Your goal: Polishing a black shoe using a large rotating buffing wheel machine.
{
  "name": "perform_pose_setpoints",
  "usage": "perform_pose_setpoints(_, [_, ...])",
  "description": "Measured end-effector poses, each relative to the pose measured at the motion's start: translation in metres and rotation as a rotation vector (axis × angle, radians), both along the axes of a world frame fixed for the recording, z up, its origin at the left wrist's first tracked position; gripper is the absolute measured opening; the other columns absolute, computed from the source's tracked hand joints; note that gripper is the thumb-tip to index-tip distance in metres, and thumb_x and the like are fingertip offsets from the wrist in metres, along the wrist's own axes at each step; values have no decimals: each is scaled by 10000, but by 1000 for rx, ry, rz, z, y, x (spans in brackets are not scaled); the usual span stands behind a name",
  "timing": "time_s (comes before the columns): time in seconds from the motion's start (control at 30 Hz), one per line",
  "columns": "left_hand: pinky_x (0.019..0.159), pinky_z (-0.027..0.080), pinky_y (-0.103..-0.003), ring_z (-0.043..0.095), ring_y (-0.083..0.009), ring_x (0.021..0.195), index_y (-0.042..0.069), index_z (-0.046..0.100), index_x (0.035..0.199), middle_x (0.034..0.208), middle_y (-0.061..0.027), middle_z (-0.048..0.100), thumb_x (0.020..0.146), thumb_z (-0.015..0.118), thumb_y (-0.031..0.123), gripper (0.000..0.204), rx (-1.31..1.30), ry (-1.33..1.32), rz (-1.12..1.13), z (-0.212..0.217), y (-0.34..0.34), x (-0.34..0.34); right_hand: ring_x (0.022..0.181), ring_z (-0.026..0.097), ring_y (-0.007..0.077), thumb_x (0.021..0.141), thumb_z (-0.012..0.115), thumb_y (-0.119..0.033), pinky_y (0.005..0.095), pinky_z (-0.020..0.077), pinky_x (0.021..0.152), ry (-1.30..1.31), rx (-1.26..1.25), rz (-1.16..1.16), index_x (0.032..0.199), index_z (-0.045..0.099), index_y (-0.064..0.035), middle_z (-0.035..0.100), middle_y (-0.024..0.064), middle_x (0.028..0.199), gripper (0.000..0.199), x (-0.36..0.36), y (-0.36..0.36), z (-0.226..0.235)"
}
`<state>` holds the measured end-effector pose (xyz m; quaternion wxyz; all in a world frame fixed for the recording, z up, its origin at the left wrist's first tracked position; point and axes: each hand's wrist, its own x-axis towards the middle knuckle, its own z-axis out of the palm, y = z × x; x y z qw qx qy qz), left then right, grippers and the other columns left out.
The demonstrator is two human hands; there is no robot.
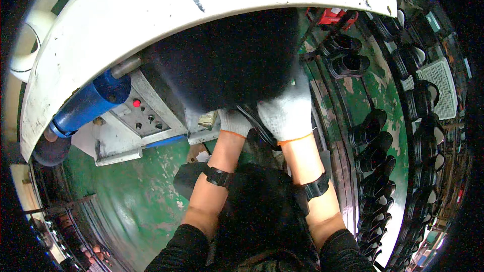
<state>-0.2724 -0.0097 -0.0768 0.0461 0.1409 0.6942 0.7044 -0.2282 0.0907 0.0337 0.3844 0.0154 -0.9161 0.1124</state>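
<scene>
Red case (330,19), markings illegible, gloved left hand (233,123) and right hand (291,110) flanking black piece (260,127), fingers hidden by dark mass (232,60), grip indeterminable

Gloves (292,113): white, orange-edged. Wristbands (218,177): black. Cover (151,10): white, dark-flecked. Cylinder (85,110): blue. Button (136,103): red. Floor (121,211): green, pale-patched. Shoes (375,152): black. Basket (443,88): whitish, latticed.

Two hands (294,110), two wristbands (218,176) and one white basket (443,90) show.
</scene>
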Motion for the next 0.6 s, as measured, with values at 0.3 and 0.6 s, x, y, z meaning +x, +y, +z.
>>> perform_pose_setpoints(0.3, [1049, 346, -432, 444, -318, 1204, 63, 417, 1350, 1327, -122, 481, 939, 379, 443, 561, 1225, -697, 101, -15, -26, 11, 1095, 509, 313, 825, 493, -173, 397, 333, 1024, -164, -1000, 304, 1148, 567, -4, 555, 156, 1199, 372, 31, -47, -14])
perform_pose_setpoints(0.6, [988, 420, -397, 553, -292, 1089, 34, 482, 1279, 1241, -132, 552, 928, 375, 508, 600, 1189, -824, -277, 30, -33, 46, 1069, 531, 228, 960, 423, -171, 320, 405, 942, -348, -1284, 313, 1199, 512, 19, 568, 122, 1185, 317, 89, -49, -79])
